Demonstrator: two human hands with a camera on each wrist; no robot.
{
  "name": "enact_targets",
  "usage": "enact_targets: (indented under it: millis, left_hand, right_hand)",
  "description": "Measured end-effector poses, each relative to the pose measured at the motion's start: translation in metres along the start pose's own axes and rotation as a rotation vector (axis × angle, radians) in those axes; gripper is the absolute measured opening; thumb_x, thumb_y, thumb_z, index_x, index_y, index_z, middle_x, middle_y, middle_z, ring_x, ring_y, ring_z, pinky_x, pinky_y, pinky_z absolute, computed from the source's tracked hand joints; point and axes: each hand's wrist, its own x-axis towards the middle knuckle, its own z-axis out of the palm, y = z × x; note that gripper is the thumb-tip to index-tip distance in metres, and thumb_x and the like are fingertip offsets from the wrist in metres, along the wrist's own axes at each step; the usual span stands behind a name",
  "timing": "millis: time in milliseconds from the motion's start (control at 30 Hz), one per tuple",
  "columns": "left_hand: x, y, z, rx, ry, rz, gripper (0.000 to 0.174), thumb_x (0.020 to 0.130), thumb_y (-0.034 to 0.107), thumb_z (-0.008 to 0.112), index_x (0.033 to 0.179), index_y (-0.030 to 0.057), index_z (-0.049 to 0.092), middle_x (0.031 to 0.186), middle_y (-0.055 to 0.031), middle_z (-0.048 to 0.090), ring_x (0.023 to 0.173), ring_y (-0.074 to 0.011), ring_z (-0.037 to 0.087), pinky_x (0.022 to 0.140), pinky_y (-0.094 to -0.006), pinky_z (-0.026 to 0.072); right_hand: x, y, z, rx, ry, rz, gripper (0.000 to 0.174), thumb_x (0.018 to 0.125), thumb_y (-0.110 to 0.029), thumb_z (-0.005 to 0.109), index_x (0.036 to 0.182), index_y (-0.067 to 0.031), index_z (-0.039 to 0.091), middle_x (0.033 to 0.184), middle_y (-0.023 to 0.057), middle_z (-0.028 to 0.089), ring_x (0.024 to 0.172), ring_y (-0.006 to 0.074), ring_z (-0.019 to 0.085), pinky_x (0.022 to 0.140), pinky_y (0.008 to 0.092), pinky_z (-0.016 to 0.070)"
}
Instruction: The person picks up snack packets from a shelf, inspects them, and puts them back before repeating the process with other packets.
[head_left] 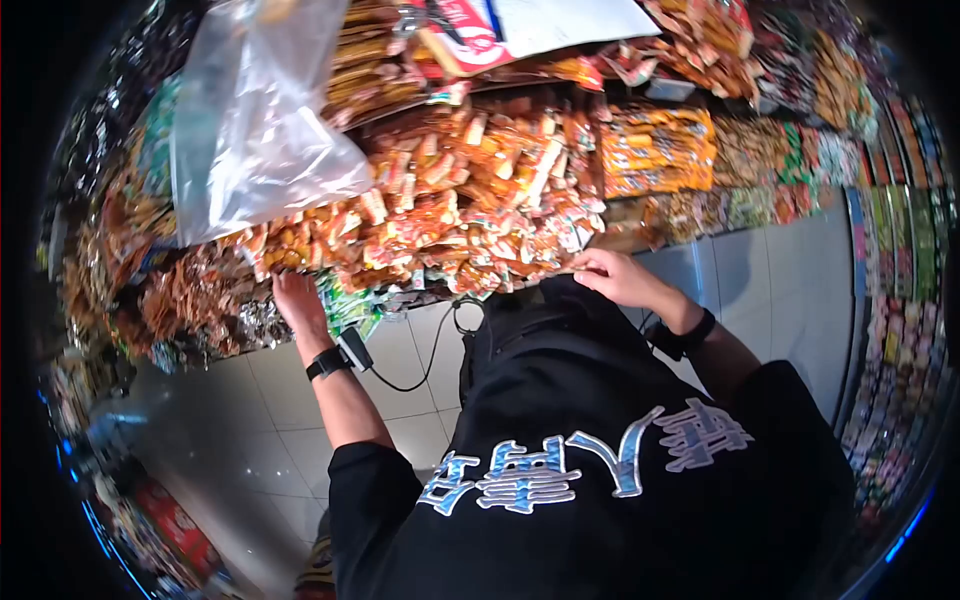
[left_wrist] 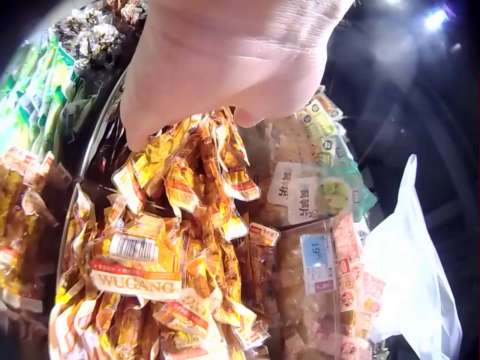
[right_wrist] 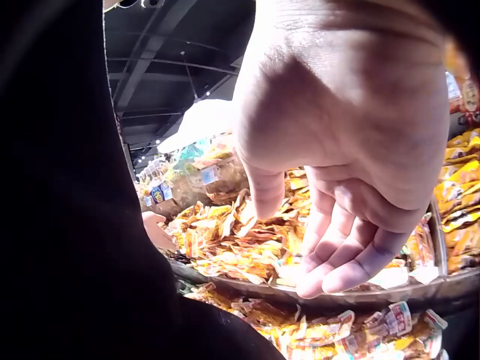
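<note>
My left hand is at the near left edge of a heap of small orange-brown snack packets. In the left wrist view its fingers curl over a bunch of the shiny packets, which fan out below the hand; the fingertips are hidden. One pack lying close by reads WUGANG and carries a barcode. My right hand is at the heap's near right edge. The right wrist view shows its fingers loosely bent over the bin rim, holding nothing.
A clear plastic bag hangs over the heap's left part. White card lies at the back. Yellow-orange packs fill the section to the right. Green packs sit below the near edge. A metal rim borders the bin.
</note>
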Motion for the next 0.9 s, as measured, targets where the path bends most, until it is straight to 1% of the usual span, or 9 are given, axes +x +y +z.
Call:
enact_targets:
  millis: [33,100,133,233,400,533,633,800,900]
  left_hand:
    - [-0.024,0.001,0.047,0.127,0.425,0.034,0.045,0.099,0.043,0.041,0.117,0.0026,0.049,0.118,-0.0055,0.052,0.115,-0.0192,0.046,0.101,-0.0360,0.0328]
    - [-0.045,-0.010,0.058,0.230,0.393,0.033,0.065,0.098,0.045,0.042,0.139,-0.0040,0.033,0.145,-0.0134,0.035,0.136,-0.0225,0.031,0.112,-0.0378,0.0242]
    - [-0.060,-0.015,0.074,0.258,0.369,0.024,0.073,0.098,0.043,0.042,0.148,-0.0044,0.017,0.156,-0.0166,0.017,0.146,-0.0243,0.015,0.118,-0.0398,0.0146]
    - [-0.095,-0.041,0.091,0.310,0.390,0.002,0.071,0.098,0.041,0.043,0.147,-0.0046,0.020,0.155,-0.0179,0.020,0.145,-0.0255,0.015,0.118,-0.0407,0.0151]
    - [-0.166,-0.099,0.128,0.305,0.454,-0.048,0.065,0.097,0.034,0.048,0.144,-0.0041,0.027,0.153,-0.0196,0.024,0.144,-0.0283,0.019,0.118,-0.0421,0.0168]
    - [-0.227,-0.157,0.150,0.286,0.526,-0.090,0.054,0.094,0.030,0.055,0.135,-0.0031,0.042,0.144,-0.0178,0.037,0.137,-0.0271,0.031,0.116,-0.0431,0.0220]
    - [-0.269,-0.195,0.172,0.304,0.570,-0.126,0.057,0.093,0.030,0.056,0.137,-0.0036,0.040,0.142,-0.0172,0.039,0.135,-0.0271,0.033,0.116,-0.0431,0.0236]
    - [-0.325,-0.237,0.211,0.373,0.682,-0.146,0.058,0.095,0.027,0.054,0.139,-0.0057,0.037,0.147,-0.0207,0.033,0.140,-0.0291,0.028,0.115,-0.0443,0.0254]
    - [-0.355,-0.249,0.227,0.425,0.730,-0.139,0.055,0.095,0.025,0.053,0.139,-0.0057,0.037,0.144,-0.0204,0.038,0.138,-0.0297,0.032,0.114,-0.0447,0.0281]
  right_hand:
    - [-0.005,0.013,-0.005,-0.009,0.008,-0.005,0.037,0.090,-0.028,0.064,0.110,0.0025,0.062,0.097,0.0149,0.070,0.089,0.0243,0.068,0.083,0.0334,0.0504]
    - [-0.014,0.038,-0.018,-0.043,-0.024,0.020,0.034,0.090,-0.028,0.064,0.106,0.0017,0.063,0.094,0.0140,0.070,0.085,0.0243,0.067,0.081,0.0340,0.0508]
    - [-0.011,0.080,-0.020,-0.047,-0.069,0.064,0.030,0.091,-0.025,0.065,0.106,0.0007,0.062,0.087,0.0071,0.067,0.078,0.0121,0.062,0.071,0.0295,0.0500]
    - [-0.008,0.144,-0.036,0.060,-0.231,0.381,0.032,0.091,-0.030,0.063,0.102,0.0002,0.064,0.086,0.0062,0.066,0.076,0.0116,0.062,0.071,0.0292,0.0508]
    - [0.003,0.261,-0.069,-0.430,-0.253,0.493,0.039,0.087,-0.034,0.061,0.105,0.0005,0.066,0.111,0.0235,0.064,0.112,0.0360,0.058,0.094,0.0431,0.0455]
    - [0.014,0.336,-0.104,-0.702,-0.152,0.531,0.037,0.084,-0.025,0.059,0.109,0.0018,0.063,0.116,0.0215,0.062,0.111,0.0359,0.058,0.097,0.0426,0.0459]
    - [0.037,0.382,-0.125,-0.827,-0.199,0.484,0.035,0.081,-0.018,0.057,0.111,-0.0013,0.064,0.121,0.0201,0.060,0.116,0.0357,0.055,0.100,0.0445,0.0427]
    - [0.052,0.431,-0.126,-1.127,-0.152,0.127,0.041,0.080,-0.020,0.056,0.119,-0.0076,0.060,0.126,0.0157,0.054,0.129,0.0333,0.041,0.115,0.0486,0.0136]
    - [0.060,0.461,-0.119,-1.143,-0.055,0.109,0.039,0.087,-0.020,0.048,0.122,-0.0078,0.059,0.130,0.0172,0.053,0.130,0.0328,0.040,0.116,0.0478,0.0117]
